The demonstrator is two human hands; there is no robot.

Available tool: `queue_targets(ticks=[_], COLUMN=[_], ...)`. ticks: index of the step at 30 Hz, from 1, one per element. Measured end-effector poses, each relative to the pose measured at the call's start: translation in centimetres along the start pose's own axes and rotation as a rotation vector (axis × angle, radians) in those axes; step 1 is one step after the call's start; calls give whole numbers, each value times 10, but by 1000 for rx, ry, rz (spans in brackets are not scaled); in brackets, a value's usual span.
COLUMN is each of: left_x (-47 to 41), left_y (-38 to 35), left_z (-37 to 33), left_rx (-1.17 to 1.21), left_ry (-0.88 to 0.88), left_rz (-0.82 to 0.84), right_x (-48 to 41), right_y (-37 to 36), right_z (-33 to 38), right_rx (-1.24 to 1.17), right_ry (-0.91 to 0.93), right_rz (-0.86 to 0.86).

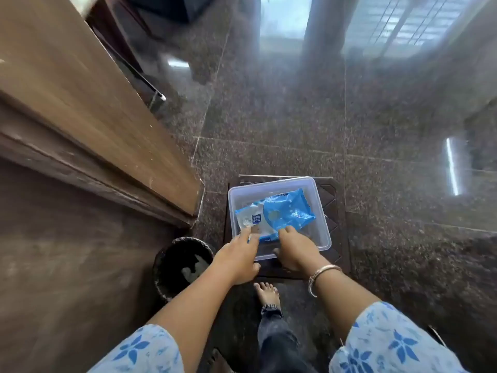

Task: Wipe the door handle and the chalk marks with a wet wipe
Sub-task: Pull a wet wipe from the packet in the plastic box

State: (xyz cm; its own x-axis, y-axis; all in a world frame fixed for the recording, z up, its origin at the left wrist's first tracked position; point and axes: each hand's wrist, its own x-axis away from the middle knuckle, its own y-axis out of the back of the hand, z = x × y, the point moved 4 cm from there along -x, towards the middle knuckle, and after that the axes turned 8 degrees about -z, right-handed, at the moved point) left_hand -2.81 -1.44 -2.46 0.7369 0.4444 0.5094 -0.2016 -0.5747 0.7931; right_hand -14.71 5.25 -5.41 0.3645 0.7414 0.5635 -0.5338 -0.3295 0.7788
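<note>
A blue wet wipe pack (287,212) lies in a clear plastic box (317,189) on a dark stool. Its flap (248,216) is peeled back to the left. My left hand (238,255) reaches over the box's near left corner, fingertips touching the open flap end of the pack. My right hand (294,250), with a metal bangle on the wrist, rests on the pack's near edge with fingers spread. Whether either hand pinches a wipe is hidden by the fingers. The brown wooden door (80,109) stands at the left; its handle and chalk marks are out of view.
A black lined bin (180,265) holding a crumpled wipe stands on the floor left of the stool. The shiny granite floor (376,130) spreads ahead and right. My bare foot (266,292) is just below the stool.
</note>
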Motion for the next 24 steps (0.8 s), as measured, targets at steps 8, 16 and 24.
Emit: queue_targets(ticks=[8,16,24], left_x=[-50,-60,-62], left_y=[-35,-62,-68], left_z=[15,22,19], left_rx=[14,57,17], left_ry=[123,196,183], left_rz=[-22,35,-2], right_x=[-77,-94,-95], right_y=[-12,-33,-28], right_z=[-4,-13,-19], right_rx=[30,63,-259], right_ry=[110,99,22], right_rz=[-3,-66,-161])
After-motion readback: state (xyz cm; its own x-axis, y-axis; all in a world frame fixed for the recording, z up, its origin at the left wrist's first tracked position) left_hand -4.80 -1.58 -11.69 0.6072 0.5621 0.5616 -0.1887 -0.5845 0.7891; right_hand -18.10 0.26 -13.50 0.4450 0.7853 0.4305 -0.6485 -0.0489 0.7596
